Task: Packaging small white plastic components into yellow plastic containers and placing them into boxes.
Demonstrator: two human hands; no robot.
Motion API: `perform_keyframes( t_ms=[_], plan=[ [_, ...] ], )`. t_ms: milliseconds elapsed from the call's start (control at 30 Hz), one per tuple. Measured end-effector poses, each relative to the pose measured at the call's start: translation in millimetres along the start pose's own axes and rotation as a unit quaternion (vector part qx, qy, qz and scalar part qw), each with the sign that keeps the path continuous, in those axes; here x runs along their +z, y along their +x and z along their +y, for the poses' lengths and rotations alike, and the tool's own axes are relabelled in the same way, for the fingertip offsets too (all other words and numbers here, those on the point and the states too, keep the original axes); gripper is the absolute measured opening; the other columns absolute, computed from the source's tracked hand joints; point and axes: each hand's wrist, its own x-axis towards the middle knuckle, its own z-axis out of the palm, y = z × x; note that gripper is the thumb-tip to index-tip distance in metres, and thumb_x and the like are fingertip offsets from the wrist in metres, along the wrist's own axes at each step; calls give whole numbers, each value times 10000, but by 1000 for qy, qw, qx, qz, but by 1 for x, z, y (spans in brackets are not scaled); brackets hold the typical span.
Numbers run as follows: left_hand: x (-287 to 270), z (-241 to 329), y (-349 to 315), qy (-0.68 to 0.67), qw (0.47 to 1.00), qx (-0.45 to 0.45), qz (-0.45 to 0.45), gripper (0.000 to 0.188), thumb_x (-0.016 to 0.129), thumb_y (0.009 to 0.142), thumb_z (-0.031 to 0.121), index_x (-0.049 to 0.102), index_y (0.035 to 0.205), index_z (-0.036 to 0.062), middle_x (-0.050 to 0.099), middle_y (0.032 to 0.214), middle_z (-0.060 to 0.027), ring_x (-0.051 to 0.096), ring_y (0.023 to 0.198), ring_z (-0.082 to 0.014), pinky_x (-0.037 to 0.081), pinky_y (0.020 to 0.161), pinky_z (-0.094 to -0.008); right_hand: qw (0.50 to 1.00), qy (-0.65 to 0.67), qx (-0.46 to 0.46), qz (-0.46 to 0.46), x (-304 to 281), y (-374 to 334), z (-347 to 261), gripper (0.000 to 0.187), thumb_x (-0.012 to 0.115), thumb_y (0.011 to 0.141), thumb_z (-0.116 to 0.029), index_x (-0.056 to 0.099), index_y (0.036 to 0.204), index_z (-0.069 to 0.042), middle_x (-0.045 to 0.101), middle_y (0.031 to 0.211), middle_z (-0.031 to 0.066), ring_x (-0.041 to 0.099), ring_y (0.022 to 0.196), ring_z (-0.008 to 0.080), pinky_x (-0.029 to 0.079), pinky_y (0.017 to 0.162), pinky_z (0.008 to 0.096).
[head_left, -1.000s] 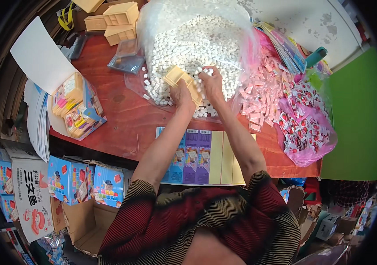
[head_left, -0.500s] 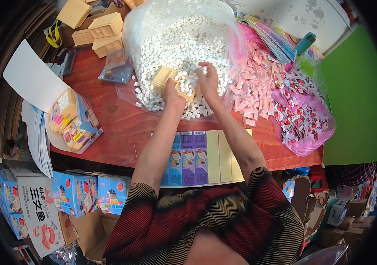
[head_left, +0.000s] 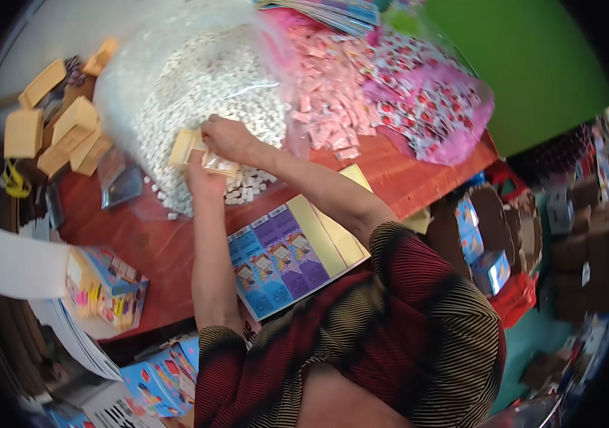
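My left hand (head_left: 204,177) grips a cream plastic compartment tray (head_left: 184,148) by its near side, over the edge of a big heap of small white cubes (head_left: 208,78). The cubes lie in a clear plastic bag (head_left: 117,89). Closed fingers of my right hand (head_left: 227,138) are at the tray's far side; whatever they pinch is hidden. Part of the tray's inside is covered by my hands.
Pink sachets (head_left: 329,93) and a pink bag (head_left: 472,132) of red-and-white packets lie right of the heap. More cream trays (head_left: 76,121) are stacked at left, above an open filled box (head_left: 108,285). Printed card sheets (head_left: 297,250) lie at the table's near edge.
The view has turned and shifted, so the table appears tilted. My right hand has come from the cubes to the tray's far side. My left hand keeps hold of the tray.
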Motion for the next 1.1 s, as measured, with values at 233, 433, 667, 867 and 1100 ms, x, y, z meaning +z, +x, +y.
perform_keyframes(
  t_ms=[233,433,667,867,1100],
  plan=[
    [2,4,10,18,999,-30,40,364,288,818,176,384,1132,19,440,1108,-158,433,1022,-285,343,881,-435,998,-36,23,37,-14,-24,-2,89,461,689,-81,480,731,-6,508,727,158,528,699,317,429,604,390],
    [-2,5,2,17,998,-55,27,380,280,812,181,370,1143,16,426,1122,-164,416,1040,-304,343,878,-459,985,-127,60,105,-18,-22,1,74,432,666,-51,487,695,-12,503,694,175,531,637,334,423,540,397],
    [-13,14,2,34,998,-35,40,362,346,796,156,390,1122,5,456,1099,-153,441,1021,-293,356,875,-440,993,-16,19,113,-67,-53,9,91,471,696,-87,505,746,-18,515,725,140,528,682,308,421,584,386],
    [-10,21,-12,31,997,-41,59,332,354,812,151,417,1104,5,483,1074,-144,453,1008,-284,359,874,-425,966,-188,75,160,-177,-154,106,213,507,706,-90,507,893,11,514,876,160,478,860,318,399,737,367],
    [-12,16,-10,80,994,-18,66,312,375,811,143,424,1087,5,480,1077,-136,464,991,-270,369,863,-414,861,-422,278,54,-250,-179,163,581,607,600,-151,369,1124,-71,401,1069,164,391,989,329,351,741,496]
  ],
)
